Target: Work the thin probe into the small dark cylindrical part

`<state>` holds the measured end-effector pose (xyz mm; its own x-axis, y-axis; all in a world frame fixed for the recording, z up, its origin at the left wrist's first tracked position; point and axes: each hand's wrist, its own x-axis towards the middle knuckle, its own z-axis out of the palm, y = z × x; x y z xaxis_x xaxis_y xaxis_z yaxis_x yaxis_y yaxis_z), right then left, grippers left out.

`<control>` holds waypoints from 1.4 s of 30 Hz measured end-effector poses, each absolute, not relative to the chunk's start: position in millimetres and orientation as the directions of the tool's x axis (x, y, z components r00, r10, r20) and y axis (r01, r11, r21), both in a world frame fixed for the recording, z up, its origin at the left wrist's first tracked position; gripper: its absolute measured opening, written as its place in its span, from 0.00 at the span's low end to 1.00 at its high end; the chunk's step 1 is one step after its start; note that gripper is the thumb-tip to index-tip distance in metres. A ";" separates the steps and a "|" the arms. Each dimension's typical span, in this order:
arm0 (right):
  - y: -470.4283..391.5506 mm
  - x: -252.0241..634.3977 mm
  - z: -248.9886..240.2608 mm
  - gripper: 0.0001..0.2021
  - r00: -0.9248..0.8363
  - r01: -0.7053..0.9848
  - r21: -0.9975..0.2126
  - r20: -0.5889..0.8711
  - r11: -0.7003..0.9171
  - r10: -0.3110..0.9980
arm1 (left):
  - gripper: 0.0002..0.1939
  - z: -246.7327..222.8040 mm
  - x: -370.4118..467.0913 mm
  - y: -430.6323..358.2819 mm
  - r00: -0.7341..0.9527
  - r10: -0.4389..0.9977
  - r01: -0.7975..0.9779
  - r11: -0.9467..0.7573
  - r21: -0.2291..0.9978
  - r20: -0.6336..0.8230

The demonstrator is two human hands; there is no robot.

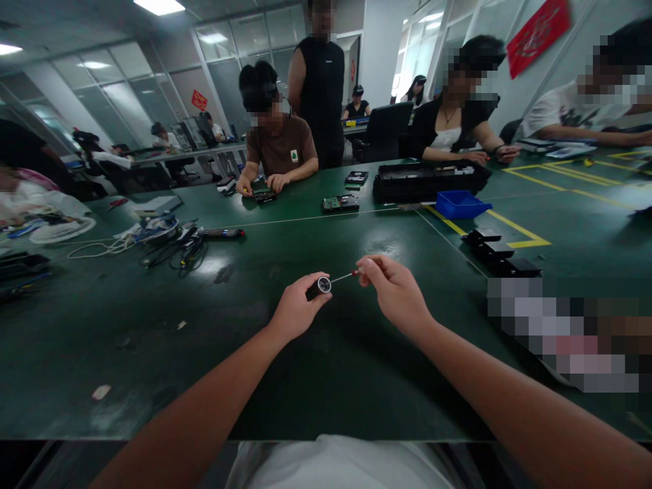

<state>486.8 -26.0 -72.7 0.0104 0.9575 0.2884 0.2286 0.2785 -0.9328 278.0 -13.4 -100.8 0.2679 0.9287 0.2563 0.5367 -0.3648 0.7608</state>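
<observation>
A short black cylinder with a bright ring round its open end sits between the thumb and fingers of my left hand. That ringed end faces right. My right hand pinches the red handle of a small screwdriver. Its thin metal shaft points left, with the tip at the ringed end; whether it touches the inside I cannot tell. Both hands are above the green table, near the middle of the view.
Beyond my hands lie green circuit boards, a long black housing and a blue tray. Tangled cables are at left, black brackets at right. Across the table a person in brown handles a board; other people sit nearby.
</observation>
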 end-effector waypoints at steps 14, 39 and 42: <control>-24.3 489.3 -74.9 0.13 0.106 0.290 -0.907 0.349 0.306 0.931 | 0.19 -96.5 277.4 -13.7 0.334 0.906 0.662 -0.423 0.619 0.262; -29.3 490.5 -69.4 0.12 -0.083 0.662 -0.639 0.457 0.392 0.886 | 0.18 -99.5 278.7 -12.9 0.354 0.905 0.641 -0.419 0.643 0.236; -29.1 491.0 -68.3 0.11 -0.055 0.661 -0.647 0.463 0.380 0.885 | 0.17 -99.9 276.3 -11.1 0.265 0.921 0.607 -0.390 0.692 0.286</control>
